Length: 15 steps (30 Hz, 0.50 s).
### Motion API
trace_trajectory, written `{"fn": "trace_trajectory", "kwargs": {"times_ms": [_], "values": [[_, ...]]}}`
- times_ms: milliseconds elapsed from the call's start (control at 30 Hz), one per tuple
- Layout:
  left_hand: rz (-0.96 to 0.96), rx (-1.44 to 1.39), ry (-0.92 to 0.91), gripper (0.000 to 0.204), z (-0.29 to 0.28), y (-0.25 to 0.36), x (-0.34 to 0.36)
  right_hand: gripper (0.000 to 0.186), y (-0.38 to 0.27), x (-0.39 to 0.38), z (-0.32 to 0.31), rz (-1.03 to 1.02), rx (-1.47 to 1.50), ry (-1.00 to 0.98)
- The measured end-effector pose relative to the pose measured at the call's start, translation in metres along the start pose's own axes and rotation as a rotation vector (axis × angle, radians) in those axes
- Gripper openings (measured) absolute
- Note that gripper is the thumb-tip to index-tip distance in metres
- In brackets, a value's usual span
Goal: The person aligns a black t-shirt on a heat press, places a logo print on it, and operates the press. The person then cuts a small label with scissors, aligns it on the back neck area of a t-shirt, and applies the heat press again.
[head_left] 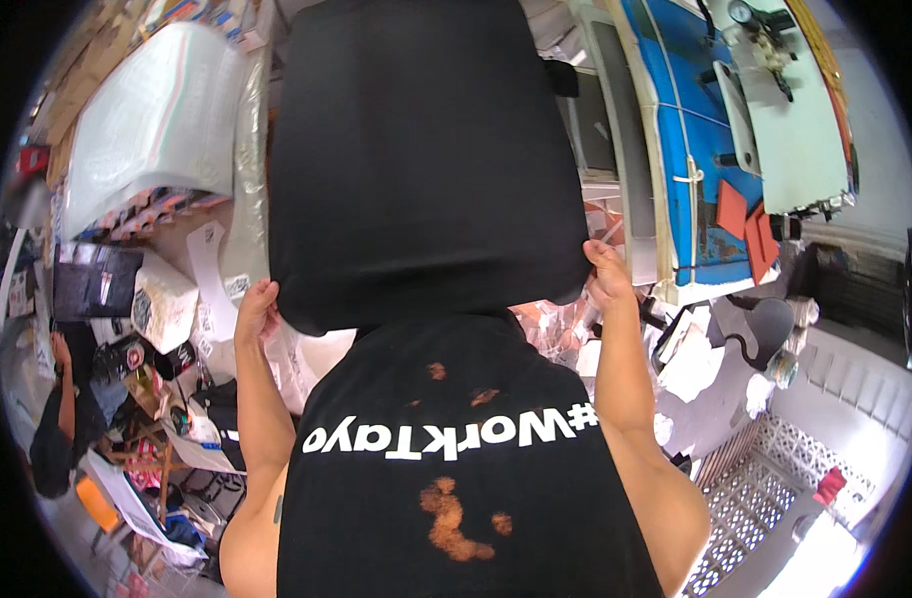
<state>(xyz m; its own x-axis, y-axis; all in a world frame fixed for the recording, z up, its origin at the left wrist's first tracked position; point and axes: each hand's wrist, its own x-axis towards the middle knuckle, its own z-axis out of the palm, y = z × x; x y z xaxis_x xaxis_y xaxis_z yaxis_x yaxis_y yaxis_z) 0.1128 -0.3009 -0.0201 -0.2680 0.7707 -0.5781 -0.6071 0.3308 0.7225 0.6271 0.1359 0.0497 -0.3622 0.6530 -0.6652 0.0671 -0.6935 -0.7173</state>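
Observation:
A smooth black cloth [426, 149] lies stretched flat over a wide board-like shape in front of me, with rounded near corners and soft creases along its near edge. The board beneath is covered. My left hand [260, 307] pinches the cloth at its near left corner, fingers closed. At the near right corner my right hand [607, 276] grips the edge, thumb on top and fingers curled. Both forearms reach forward from my sides, and the cloth's near edge sits close to my black printed top [456, 478], which has brownish patches.
Plastic-wrapped stacked goods [152, 120] stand at the left. To the right are a blue panel [687, 140] with a cord, orange pieces [732, 207], and a pale machine part with a gauge [741, 12]. Another person's arm [63, 384] shows far left, near cluttered items.

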Motion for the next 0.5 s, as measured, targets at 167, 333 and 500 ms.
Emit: {"fn": "trace_trajectory", "kwargs": {"times_ms": [167,333,500], "values": [[-0.036,0.068,0.162,0.021,0.072,0.057,-0.008,0.040,0.011,0.004,-0.021,-0.125,0.051,-0.138],[0.054,-0.106,0.147,0.016,0.044,0.020,0.000,0.032,0.015,0.010,-0.027,-0.098,0.015,-0.044],[0.009,0.076,0.184,0.016,0.055,0.011,0.014,0.018,0.034,0.030,-0.031,-0.162,-0.169,0.053]]}}
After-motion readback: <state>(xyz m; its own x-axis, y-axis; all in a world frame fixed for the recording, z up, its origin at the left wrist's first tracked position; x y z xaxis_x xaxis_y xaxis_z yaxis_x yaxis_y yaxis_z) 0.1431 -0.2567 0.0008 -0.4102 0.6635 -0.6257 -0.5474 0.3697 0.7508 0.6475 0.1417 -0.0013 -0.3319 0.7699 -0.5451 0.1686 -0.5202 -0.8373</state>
